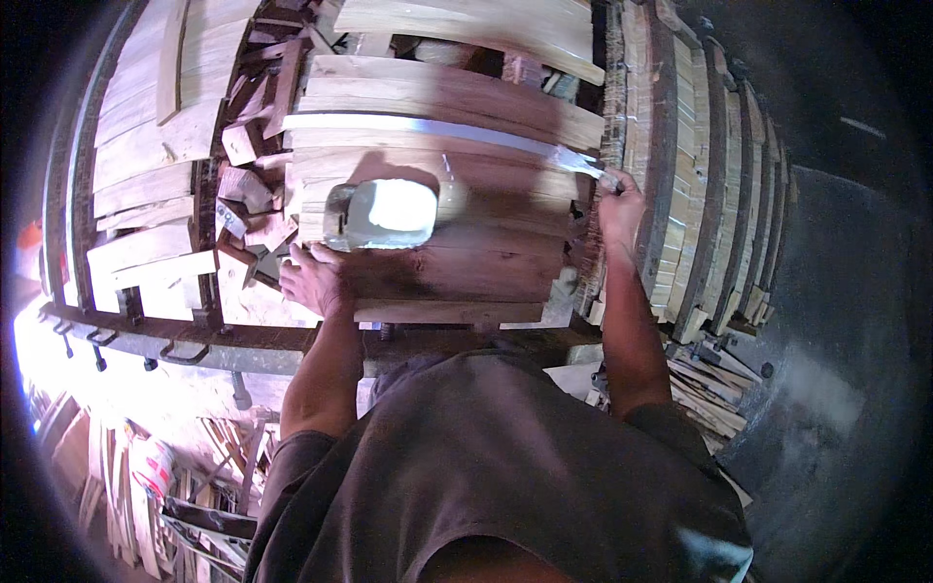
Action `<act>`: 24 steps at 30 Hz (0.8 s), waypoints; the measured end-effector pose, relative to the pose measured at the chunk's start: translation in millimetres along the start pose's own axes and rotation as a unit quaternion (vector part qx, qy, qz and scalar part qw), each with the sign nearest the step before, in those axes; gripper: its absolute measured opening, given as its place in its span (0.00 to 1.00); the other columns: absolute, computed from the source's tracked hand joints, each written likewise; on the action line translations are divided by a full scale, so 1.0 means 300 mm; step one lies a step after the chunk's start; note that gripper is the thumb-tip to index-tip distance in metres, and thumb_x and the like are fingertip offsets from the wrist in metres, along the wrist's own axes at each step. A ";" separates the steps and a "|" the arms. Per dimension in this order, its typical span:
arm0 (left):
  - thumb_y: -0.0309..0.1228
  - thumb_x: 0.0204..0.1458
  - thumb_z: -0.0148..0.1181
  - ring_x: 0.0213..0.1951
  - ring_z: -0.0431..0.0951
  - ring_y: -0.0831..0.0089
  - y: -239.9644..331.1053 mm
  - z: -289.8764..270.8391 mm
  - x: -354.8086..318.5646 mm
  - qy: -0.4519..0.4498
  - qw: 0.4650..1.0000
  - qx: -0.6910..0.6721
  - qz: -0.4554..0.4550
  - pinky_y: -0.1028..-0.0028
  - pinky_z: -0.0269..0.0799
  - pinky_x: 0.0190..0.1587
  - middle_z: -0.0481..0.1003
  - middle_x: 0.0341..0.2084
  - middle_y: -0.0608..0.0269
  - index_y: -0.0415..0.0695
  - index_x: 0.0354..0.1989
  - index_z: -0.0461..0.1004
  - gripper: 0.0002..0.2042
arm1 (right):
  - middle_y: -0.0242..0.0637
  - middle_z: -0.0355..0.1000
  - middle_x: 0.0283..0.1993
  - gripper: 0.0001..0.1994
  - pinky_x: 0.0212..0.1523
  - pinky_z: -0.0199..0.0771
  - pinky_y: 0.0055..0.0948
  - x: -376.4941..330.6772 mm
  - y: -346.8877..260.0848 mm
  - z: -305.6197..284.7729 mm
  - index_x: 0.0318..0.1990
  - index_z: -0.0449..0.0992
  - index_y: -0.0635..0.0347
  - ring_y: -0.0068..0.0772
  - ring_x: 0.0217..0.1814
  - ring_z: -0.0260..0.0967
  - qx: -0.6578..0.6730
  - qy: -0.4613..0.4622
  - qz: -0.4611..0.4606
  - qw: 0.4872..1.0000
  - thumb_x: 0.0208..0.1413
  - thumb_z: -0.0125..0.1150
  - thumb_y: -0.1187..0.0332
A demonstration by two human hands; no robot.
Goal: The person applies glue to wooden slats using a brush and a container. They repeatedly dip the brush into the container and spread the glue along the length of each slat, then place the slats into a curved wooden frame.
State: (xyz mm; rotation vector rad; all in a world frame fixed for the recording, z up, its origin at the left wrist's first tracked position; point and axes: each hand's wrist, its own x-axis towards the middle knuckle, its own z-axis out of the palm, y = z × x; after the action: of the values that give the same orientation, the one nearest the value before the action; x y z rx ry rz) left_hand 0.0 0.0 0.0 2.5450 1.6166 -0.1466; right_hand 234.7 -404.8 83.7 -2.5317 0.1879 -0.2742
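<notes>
1. Your creased, dark shirt (486,466) sits nearest.
2. Your right grip (620,206) clasps a slim, white-tipped tool (575,162) at the grainy wood planks' (496,257) right end.
3. Your left grip (315,280), unclenched, is at their lower-left edge, near a rounded tub (362,216).

the right hand (622,209) grips a white-tipped tool (579,163) over wooden boards (496,212).

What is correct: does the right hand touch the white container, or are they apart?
Apart. The head view shows the right hand well to the right of the white container, with wooden boards visible between them.
</notes>
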 end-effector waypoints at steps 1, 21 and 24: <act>0.50 0.57 0.45 0.50 0.67 0.51 -0.002 -0.028 0.021 -0.016 1.000 -0.001 -0.005 0.55 0.59 0.54 0.68 0.47 0.45 0.48 0.58 0.66 0.26 | 0.44 0.79 0.34 0.10 0.43 0.74 0.32 0.014 0.031 -0.004 0.40 0.81 0.56 0.38 0.37 0.77 -0.013 0.019 -0.001 1.000 0.49 0.66 0.69; 0.49 0.54 0.50 0.47 0.67 0.52 -0.017 0.051 -0.024 0.035 0.999 -0.031 0.007 0.55 0.60 0.51 0.68 0.43 0.48 0.48 0.54 0.68 0.24 | 0.46 0.72 0.36 0.11 0.41 0.72 0.39 -0.157 -0.605 0.323 0.40 0.74 0.61 0.50 0.40 0.72 0.028 -0.047 -0.279 0.959 0.47 0.63 0.77; 0.46 0.54 0.50 0.47 0.66 0.51 0.001 0.026 -0.022 0.036 0.999 -0.029 0.017 0.54 0.60 0.52 0.68 0.42 0.46 0.47 0.53 0.69 0.22 | 0.46 0.72 0.36 0.11 0.41 0.71 0.41 -0.182 -0.722 0.483 0.39 0.73 0.60 0.51 0.40 0.71 0.072 -0.080 -0.308 0.945 0.47 0.64 0.77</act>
State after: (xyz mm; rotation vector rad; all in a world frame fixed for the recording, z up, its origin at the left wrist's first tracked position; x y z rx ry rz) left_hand -2.5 -7.3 -6.7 2.5610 1.5755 -0.0042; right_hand 231.9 -138.6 80.1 -2.3859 -0.6739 -0.3052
